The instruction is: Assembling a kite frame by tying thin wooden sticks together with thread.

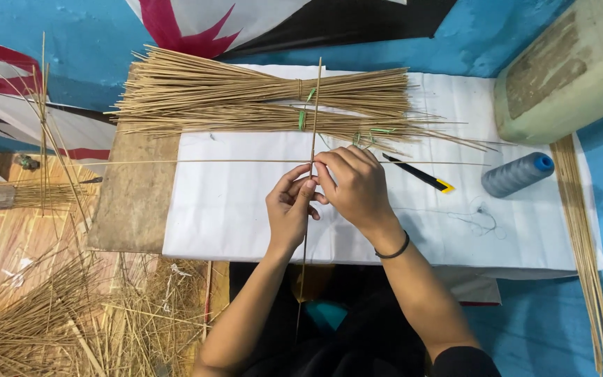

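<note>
Left hand (289,209) and right hand (354,183) pinch crossing of upright stick (313,112) and horizontal stick (211,162) over white sheet (232,209). Stick bundles (246,101) at 12 o'clock; thread spool (516,174) at 3.

A craft workshop for stick-and-paper work: bundles of thin sticks (259,101) on the paper-covered surface (232,209), a thread spool (518,174), a utility knife (420,174), stick offcuts (43,328) on the floor.

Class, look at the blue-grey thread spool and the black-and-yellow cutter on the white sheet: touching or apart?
Apart. The head view shows bare white sheet between the thread spool and the cutter.
</note>
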